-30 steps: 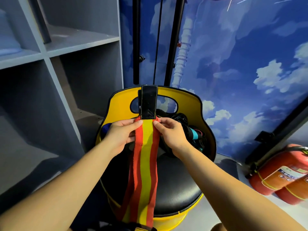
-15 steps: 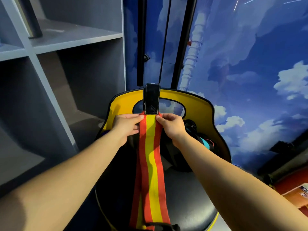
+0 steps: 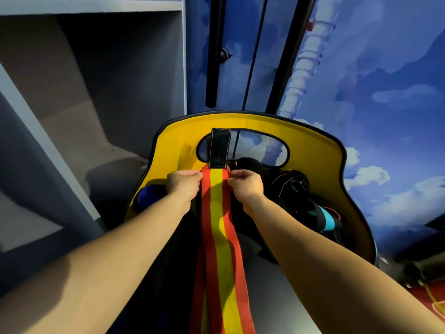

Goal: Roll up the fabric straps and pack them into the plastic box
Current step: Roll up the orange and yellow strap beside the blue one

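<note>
The red-and-yellow strap (image 3: 220, 227) runs lengthwise away from the person, over the black seat (image 3: 272, 292), its black tab end (image 3: 219, 148) pointing up at the yellow backrest (image 3: 310, 150). The left hand (image 3: 183, 182) and right hand (image 3: 245, 185) pinch its edges just below the tab, fingers curled. Beyond the strap, dark straps (image 3: 310, 203) lie heaped against the backrest.

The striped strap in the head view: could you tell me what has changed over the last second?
Little changed: the camera tilted, so the fire extinguishers slid almost out of frame. Both the left hand and right hand still pinch the red-and-yellow strap just below its black tab, unrolled, over the yellow chair.
</note>
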The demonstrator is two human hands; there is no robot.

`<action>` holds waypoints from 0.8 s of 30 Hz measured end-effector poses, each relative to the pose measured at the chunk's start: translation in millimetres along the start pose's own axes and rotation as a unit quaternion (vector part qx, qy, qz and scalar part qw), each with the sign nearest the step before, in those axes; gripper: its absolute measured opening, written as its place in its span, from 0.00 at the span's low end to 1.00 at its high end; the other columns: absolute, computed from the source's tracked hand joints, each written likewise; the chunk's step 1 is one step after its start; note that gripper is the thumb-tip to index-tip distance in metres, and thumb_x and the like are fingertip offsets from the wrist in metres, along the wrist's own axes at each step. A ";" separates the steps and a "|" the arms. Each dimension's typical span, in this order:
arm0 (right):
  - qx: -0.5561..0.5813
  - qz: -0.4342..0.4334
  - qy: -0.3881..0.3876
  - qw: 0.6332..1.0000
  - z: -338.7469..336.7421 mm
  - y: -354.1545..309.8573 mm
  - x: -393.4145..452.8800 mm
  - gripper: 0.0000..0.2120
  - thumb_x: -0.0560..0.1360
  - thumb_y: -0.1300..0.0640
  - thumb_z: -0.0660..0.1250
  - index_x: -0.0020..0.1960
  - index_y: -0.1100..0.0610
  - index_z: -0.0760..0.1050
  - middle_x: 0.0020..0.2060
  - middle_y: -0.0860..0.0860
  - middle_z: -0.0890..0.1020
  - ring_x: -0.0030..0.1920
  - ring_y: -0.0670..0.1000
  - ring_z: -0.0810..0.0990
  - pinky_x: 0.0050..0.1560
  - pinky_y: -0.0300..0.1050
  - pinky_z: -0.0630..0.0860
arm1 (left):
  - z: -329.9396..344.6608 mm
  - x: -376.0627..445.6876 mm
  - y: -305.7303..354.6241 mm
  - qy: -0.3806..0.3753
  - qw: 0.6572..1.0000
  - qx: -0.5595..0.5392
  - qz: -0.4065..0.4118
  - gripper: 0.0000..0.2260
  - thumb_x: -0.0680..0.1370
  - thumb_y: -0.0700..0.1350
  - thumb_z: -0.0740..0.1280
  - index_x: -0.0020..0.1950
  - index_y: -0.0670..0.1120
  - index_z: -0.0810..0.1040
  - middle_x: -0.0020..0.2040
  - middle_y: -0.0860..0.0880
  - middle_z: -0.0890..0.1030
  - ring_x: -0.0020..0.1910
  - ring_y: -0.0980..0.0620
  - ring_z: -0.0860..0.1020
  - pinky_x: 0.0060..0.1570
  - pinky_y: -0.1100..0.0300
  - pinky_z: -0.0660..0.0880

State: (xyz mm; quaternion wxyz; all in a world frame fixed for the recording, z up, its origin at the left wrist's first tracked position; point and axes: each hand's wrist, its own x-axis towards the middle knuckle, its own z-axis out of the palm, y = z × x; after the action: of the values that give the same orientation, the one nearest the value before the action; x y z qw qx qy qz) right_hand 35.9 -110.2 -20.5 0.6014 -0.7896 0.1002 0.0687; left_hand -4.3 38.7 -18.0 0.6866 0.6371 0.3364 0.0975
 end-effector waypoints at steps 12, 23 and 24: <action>0.024 -0.042 -0.107 0.993 -37.3 -4.4 -94.7 0.23 0.77 0.77 0.52 0.67 0.67 0.73 0.54 0.57 0.81 0.55 0.53 0.80 0.49 0.34 0.78 | -32.8 -78.4 -25.7 -0.094 0.985 0.123 0.075 0.12 0.79 0.39 0.66 0.42 0.55 0.82 0.48 0.53 0.80 0.50 0.53 0.77 0.45 0.61 0.71; -0.286 -0.094 -0.066 0.951 -73.9 105.6 -231.3 0.14 0.75 0.60 0.67 0.60 0.55 0.80 0.55 0.55 0.81 0.59 0.55 0.79 0.58 0.41 0.70 | -112.3 -188.1 -108.0 -0.103 0.967 0.227 -0.057 0.13 0.76 0.44 0.73 0.60 0.46 0.83 0.54 0.46 0.83 0.57 0.48 0.79 0.55 0.61 0.71; -0.305 -0.103 -0.074 0.944 -75.4 112.3 -237.4 0.15 0.75 0.59 0.67 0.61 0.55 0.79 0.56 0.55 0.80 0.59 0.56 0.78 0.59 0.41 0.69 | -116.5 -192.5 -114.2 -0.107 0.963 0.241 -0.059 0.17 0.77 0.45 0.72 0.65 0.44 0.80 0.60 0.46 0.82 0.61 0.47 0.79 0.59 0.60 0.73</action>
State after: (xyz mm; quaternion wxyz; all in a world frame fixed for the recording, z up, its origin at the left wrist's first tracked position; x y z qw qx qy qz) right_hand -222.5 -193.7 -51.1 0.3411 -0.9341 -0.0523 0.0914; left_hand -251.5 5.4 -55.9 0.5494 0.7694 0.3114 -0.0959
